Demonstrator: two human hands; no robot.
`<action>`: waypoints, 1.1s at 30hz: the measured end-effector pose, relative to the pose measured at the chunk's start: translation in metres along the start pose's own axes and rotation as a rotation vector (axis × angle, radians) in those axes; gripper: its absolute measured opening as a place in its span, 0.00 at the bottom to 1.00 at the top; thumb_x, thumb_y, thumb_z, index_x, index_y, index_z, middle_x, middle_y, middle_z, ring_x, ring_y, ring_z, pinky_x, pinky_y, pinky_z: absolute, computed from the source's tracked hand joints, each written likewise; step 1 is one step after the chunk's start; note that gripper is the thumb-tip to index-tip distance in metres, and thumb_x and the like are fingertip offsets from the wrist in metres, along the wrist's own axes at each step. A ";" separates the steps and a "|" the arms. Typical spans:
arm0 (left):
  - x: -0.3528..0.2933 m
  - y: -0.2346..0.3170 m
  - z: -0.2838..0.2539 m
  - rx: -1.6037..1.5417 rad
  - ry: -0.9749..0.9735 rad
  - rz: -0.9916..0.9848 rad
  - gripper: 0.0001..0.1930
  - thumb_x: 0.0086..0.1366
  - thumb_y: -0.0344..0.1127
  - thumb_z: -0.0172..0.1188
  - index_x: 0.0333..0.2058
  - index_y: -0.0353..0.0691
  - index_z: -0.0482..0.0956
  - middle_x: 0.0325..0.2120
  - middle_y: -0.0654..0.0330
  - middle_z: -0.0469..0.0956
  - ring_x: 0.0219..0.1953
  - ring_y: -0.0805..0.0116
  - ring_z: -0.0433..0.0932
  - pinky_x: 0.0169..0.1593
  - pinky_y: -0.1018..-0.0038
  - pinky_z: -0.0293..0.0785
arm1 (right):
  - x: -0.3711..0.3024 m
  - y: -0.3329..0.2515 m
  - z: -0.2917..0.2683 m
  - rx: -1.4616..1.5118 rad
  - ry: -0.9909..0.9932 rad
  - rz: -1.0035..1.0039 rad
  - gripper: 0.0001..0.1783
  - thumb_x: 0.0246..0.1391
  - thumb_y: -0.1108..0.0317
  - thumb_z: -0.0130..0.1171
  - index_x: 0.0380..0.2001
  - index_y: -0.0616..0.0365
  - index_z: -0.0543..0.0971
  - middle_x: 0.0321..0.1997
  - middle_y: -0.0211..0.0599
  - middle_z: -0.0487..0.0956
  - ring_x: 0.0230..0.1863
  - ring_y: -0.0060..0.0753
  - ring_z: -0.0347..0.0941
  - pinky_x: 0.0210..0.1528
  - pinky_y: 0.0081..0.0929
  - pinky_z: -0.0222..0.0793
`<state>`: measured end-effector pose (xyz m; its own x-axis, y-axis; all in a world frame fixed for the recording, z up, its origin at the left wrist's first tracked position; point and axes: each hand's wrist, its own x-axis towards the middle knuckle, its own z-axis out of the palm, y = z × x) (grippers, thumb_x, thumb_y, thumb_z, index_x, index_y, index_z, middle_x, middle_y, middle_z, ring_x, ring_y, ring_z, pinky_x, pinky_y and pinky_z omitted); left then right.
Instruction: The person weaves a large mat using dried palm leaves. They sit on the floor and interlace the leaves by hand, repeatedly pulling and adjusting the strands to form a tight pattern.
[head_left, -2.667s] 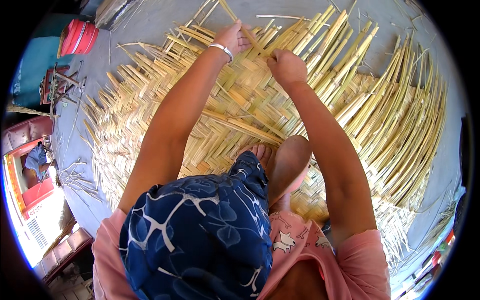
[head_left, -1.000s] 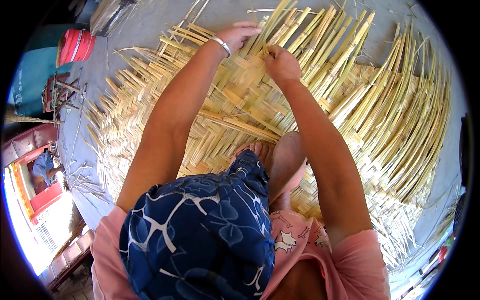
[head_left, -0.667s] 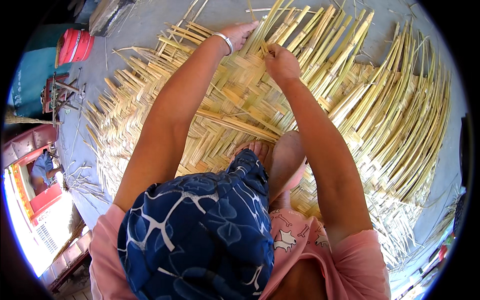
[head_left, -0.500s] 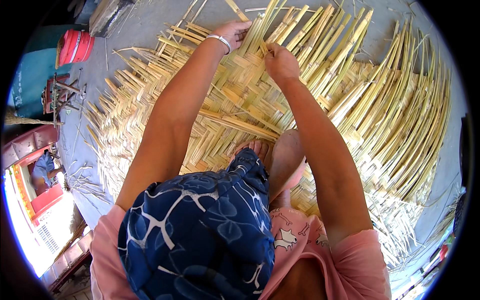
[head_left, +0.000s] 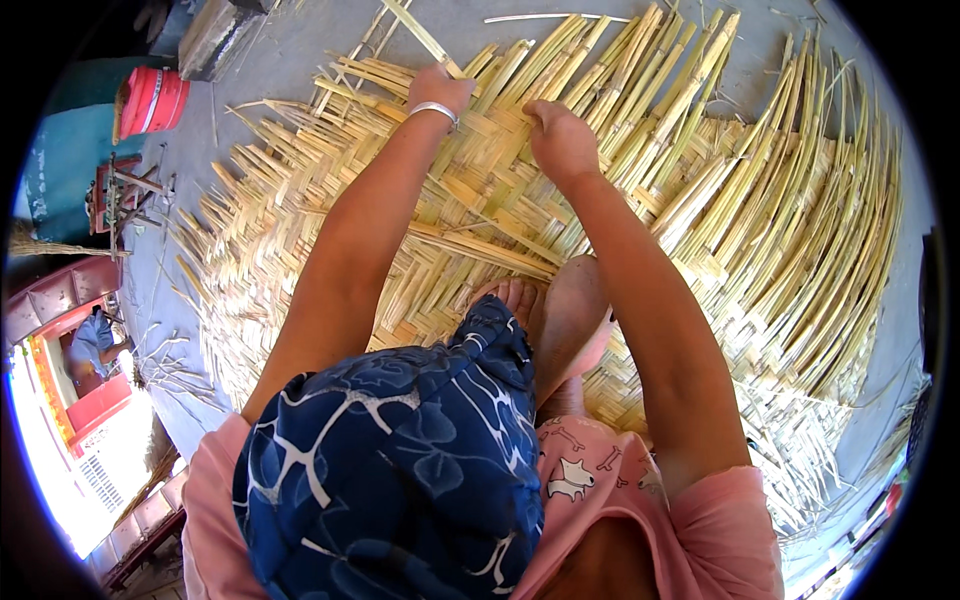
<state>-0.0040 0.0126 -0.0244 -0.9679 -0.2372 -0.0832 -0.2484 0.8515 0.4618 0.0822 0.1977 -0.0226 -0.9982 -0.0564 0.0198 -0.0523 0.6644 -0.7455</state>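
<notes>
A large mat of pale yellow-green split reed strips (head_left: 480, 180) lies on the ground, woven in a zigzag pattern, with loose strip ends fanning out along its far edge. At that edge my left hand (head_left: 440, 92), with a silver bangle at the wrist, is closed on a reed strip (head_left: 422, 35) that slants up and away to the left. A short way to the right, my right hand (head_left: 562, 140) is curled closed just over the weave. Whatever its fingers pinch, if anything, is hidden.
My bare feet (head_left: 518, 297) rest on the mat. Long unwoven strips (head_left: 800, 220) spread out on the right. Grey floor (head_left: 175, 290) surrounds the mat, with dry scraps on the left. A red round container (head_left: 152, 103) stands at the far left, and another person (head_left: 92, 340) is beyond it.
My left hand has moved left and slightly nearer, carrying the slanting reed strip along. The raised strips between my hands are now down. My right hand has stayed nearly in place.
</notes>
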 end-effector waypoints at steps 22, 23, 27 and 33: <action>-0.184 0.003 -0.034 0.108 -0.384 1.085 0.12 0.52 0.39 0.62 0.34 0.40 0.76 0.32 0.55 0.74 0.38 0.55 0.72 0.44 0.63 0.68 | -0.277 0.051 -0.167 0.016 0.310 0.267 0.10 0.55 0.75 0.53 0.41 0.61 0.77 0.39 0.42 0.79 0.38 0.34 0.76 0.42 0.27 0.71; -0.185 -0.001 -0.031 0.168 -0.399 1.155 0.13 0.52 0.39 0.62 0.34 0.40 0.76 0.32 0.55 0.74 0.39 0.55 0.71 0.45 0.62 0.67 | -0.294 0.060 -0.174 -0.057 0.321 0.299 0.10 0.56 0.73 0.52 0.41 0.61 0.77 0.38 0.42 0.79 0.36 0.34 0.76 0.41 0.26 0.71; -0.195 0.006 -0.028 0.196 -0.435 1.186 0.08 0.52 0.34 0.60 0.32 0.40 0.76 0.30 0.56 0.74 0.37 0.54 0.71 0.42 0.62 0.67 | -0.366 0.078 -0.188 0.011 0.465 0.580 0.11 0.56 0.70 0.54 0.40 0.62 0.77 0.35 0.40 0.80 0.35 0.28 0.75 0.41 0.22 0.69; -0.191 0.021 -0.016 0.325 -0.466 1.181 0.05 0.54 0.34 0.57 0.29 0.41 0.75 0.30 0.57 0.74 0.38 0.55 0.71 0.43 0.64 0.68 | -0.382 0.076 -0.178 -0.322 0.465 0.386 0.14 0.48 0.77 0.53 0.41 0.60 0.76 0.41 0.45 0.78 0.44 0.44 0.73 0.49 0.34 0.67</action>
<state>0.1767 0.0686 0.0154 -0.5131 0.8520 -0.1036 0.8188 0.5221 0.2387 0.4545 0.4021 0.0313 -0.8519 0.5074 0.1299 0.3759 0.7650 -0.5229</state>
